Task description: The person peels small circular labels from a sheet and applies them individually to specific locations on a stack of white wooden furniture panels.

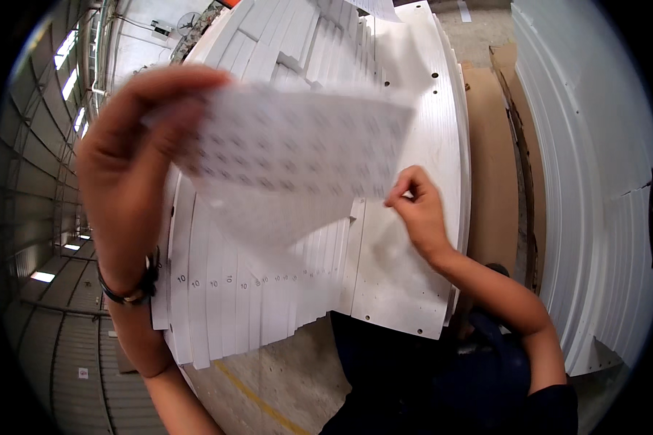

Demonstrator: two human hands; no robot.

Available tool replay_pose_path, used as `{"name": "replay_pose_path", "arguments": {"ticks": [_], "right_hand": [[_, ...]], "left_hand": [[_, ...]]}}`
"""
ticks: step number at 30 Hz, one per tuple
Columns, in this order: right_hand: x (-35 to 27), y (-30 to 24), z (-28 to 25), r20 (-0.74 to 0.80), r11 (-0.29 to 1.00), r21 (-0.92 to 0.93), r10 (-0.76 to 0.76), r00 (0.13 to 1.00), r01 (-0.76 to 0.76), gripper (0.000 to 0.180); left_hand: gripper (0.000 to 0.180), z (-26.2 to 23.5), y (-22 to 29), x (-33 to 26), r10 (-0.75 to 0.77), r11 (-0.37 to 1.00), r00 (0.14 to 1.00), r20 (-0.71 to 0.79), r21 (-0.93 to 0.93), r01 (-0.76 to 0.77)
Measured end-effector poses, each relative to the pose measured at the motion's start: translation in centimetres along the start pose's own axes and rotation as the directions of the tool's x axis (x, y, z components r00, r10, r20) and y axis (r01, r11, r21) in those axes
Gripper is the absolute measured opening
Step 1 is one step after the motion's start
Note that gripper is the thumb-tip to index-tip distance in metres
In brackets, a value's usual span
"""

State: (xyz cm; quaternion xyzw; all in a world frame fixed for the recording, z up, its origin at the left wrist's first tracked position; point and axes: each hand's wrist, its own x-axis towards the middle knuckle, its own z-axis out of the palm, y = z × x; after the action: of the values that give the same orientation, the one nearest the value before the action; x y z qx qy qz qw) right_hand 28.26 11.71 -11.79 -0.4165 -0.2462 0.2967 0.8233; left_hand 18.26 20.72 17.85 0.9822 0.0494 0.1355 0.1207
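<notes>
My left hand (139, 156) is raised on the left, thumb and fingers closed on one end of a thin white label sheet (290, 141). Rows of small dark printed marks cover the sheet, blurred by motion, and its lower part hangs loose. At the sheet's lower right corner, my right hand (422, 214) makes a pinch with thumb and forefinger. Whether the fingertips grip that corner or a single small label cannot be made out. Below the sheet lie long white boards (225, 319) side by side, several with handwritten marks. A wider white panel (403, 279) with small holes lies right of them.
Brown cardboard (490, 174) runs along the right of the stack. Farther right stand more white panels (584, 181). A floor fan (187, 23) is at the far left. The concrete floor (290, 370) with a yellow line shows below the stack.
</notes>
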Motion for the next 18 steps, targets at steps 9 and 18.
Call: {"name": "replay_pose_path", "arguments": {"ticks": [9,18], "right_hand": [[0.1,-11.8,0.9,0.17,0.819,-0.036,-0.559,0.811,0.572,0.025],[0.7,-12.6,3.7,0.466,0.648,-0.375,-0.487,0.739,0.663,0.027]], "left_hand": [[0.072,2.2,2.2,-0.1,-0.157,0.986,0.871,0.466,0.024,0.165],[0.069,1.6,2.7,-0.1,-0.228,0.964,0.811,0.538,0.009,0.266]]}}
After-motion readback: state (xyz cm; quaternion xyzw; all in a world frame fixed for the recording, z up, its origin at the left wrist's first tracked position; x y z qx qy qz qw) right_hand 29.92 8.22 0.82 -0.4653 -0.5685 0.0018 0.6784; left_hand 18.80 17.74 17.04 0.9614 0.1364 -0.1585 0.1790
